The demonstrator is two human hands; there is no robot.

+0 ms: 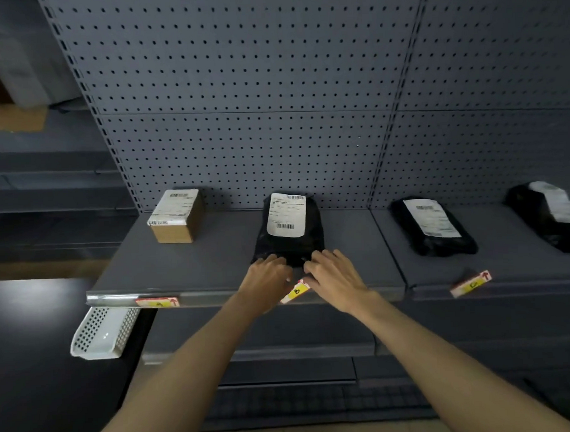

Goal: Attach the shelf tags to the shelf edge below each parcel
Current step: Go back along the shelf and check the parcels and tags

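The fingers (324,258) of the right hand (335,279) are spread and laid flat over the near end of the black bag (290,228), while those of the left hand (266,275) are curled down at the bag's near-left corner. Between the two hands, just in front of the bag, a tag (295,292) is seen lying tilted across the shelf edge (215,297). It appears to be pinched at its ends by both hands, though the actual contact is hidden under the fingers, so a firm grip cannot be confirmed. Both hands are probably used so that the tag can be squared to the edge strip and pressed in directly below the bag it belongs to.

To the bag's left, a box (176,215) is stood near the back panel, and a second tag (158,302) is already seated flat in the edge below it. To the bag's right, a second bag (432,225) is laid, with a third tag (471,284) resting askew on the edge in front of it, apparently not yet pressed home. Further right, a third bag (548,214) is partly cut off by the frame; no tag is visible for it.
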